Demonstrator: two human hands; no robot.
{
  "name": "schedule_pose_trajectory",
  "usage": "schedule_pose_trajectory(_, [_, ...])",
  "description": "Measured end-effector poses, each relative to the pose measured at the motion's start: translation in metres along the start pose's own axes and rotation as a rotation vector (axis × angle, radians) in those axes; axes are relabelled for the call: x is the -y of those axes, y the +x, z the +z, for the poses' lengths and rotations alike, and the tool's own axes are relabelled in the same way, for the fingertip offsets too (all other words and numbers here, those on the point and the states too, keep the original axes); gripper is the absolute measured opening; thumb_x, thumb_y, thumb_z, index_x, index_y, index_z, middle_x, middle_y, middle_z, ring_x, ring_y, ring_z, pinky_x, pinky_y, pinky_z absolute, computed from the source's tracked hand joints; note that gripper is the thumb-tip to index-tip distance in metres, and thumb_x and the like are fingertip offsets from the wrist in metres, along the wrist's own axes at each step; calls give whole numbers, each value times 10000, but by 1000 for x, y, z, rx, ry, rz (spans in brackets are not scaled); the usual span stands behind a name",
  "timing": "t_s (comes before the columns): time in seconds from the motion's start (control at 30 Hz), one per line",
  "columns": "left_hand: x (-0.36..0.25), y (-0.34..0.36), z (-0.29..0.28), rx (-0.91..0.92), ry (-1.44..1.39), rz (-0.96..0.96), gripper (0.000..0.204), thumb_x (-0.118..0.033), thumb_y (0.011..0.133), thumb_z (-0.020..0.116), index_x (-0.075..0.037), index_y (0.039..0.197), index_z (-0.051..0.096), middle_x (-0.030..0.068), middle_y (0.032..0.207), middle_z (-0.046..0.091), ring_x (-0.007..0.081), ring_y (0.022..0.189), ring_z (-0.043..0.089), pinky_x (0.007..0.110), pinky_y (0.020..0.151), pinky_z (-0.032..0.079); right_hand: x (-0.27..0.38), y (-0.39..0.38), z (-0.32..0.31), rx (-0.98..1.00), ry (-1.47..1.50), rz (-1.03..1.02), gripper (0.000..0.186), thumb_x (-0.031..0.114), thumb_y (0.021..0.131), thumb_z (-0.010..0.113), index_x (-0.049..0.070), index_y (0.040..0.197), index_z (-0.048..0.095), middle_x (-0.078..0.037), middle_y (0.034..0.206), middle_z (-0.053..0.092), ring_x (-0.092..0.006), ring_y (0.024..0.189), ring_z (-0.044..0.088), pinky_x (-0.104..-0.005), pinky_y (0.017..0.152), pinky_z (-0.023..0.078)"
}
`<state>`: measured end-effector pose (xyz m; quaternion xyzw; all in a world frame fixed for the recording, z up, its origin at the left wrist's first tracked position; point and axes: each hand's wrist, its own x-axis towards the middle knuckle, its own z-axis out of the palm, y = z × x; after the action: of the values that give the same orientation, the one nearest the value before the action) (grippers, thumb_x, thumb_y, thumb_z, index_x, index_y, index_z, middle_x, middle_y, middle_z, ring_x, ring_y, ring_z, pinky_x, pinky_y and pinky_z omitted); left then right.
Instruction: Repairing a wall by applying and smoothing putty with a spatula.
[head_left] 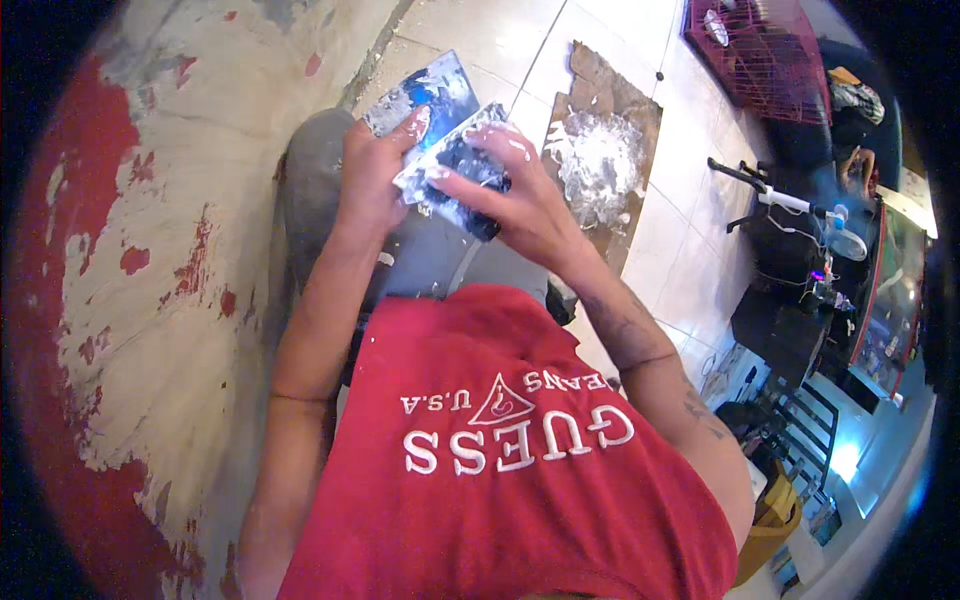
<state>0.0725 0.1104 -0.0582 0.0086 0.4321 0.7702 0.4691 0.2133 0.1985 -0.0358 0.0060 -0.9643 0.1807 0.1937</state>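
Observation:
My left hand (376, 172) is closed on a flat, blue-grey putty scraper (446, 84) smeared with white paste, its thumb lying across the face. Against it, my right hand (528, 200) grips a second flat putty scraper (462, 162), dark and also coated with white paste, fingers spread over its face. The two blades overlap or touch at the near scraper's left corner, above my grey-clad legs (415, 262). White paste marks fingers of both hands. Just right of the hands, a worn brown board (585, 85) on the floor carries a thick spread of white paste (600, 165).
A patchy wall (190, 300) with peeling red paint runs along my left. Pale floor tiles (672, 255) lie to the right. Farther right stand a red wire cage (765, 55), a small white fan (848, 243) and a glass tank (888, 300). A person's arm (858, 170) shows beyond.

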Motion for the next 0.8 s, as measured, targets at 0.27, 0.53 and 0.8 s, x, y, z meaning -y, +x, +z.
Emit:
schedule_pose_trajectory(0.27, [10,32,-16,-24,272,-17,384,-39,739,436,70,1106,412,147,1006,528,229,881,552,341,769,458,-132,-128,40,124,199,893,515,-70,634,487,144,1102,505,-200,1152,396,-353,992,456,-331,828,401])
schedule_pose_trajectory(0.53, [81,47,-2,-1,368,-354,319,-35,798,422,24,1111,436,111,1019,542,224,897,551,342,789,453,-227,-320,71,-112,87,1511,449,-2,623,465,1,1071,493,-206,992,542,-329,958,500,-362,831,392])
schedule_pose_trajectory(0.8, [119,36,4,-112,419,-498,283,30,786,450,39,1069,455,90,983,548,172,847,552,300,727,462,-298,-293,86,101,-242,1477,300,76,631,492,48,916,580,-195,950,562,-348,854,554,-404,732,453])
